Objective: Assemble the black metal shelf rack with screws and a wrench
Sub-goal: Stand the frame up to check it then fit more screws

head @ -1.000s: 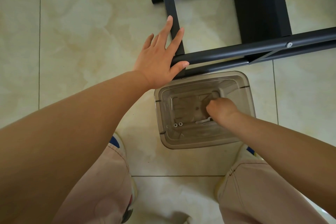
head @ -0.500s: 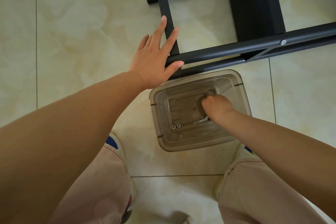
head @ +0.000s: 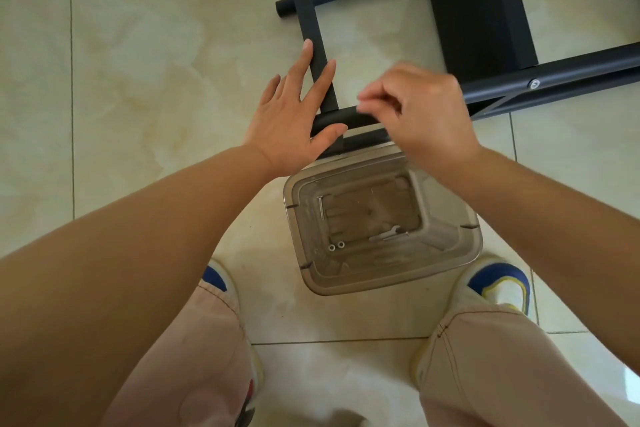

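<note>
Head: left hand (head: 294, 121) flat on rack (head: 317, 45); right hand (head: 420, 114) pinched, contents blurred.

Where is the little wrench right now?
In the head view, the wrench lies on the bottom of the clear plastic box on the floor between the person's shoes, to the right of two small washers, and neither hand touches it.

We see two bare forearms with no sleeves, watch or rings on the left hand (head: 292, 121) or the right hand (head: 426, 114). We see light beige trousers (head: 491, 367) with stitched hems, and white shoes (head: 502, 282) with blue and yellow toe panels.
</note>
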